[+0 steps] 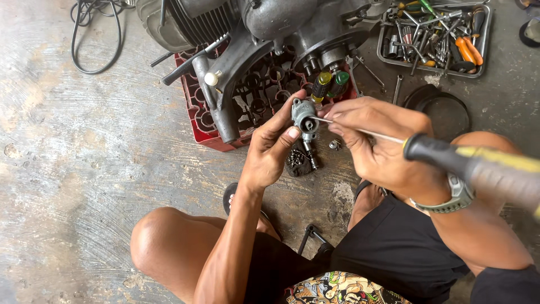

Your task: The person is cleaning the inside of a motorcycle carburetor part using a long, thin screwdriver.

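Observation:
My left hand [271,147] holds a small grey metal engine part [304,116] with a round opening, thumb pressed near the hole. My right hand [376,147] pinches the thin shaft of a long screwdriver [360,131] whose tip sits at the part's opening. Its black and yellow handle [478,166] runs back toward the camera over my right wrist, which wears a grey watch [453,198]. Both hands hover above the concrete floor, just in front of the engine.
A grey engine [264,22] rests on a red plastic crate [197,110]. A metal tray [388,56] of tools sits top right. A black ring [444,104], loose screws [296,160], a black cable [95,34] and screwdrivers [329,84] lie around. My knees flank the spot.

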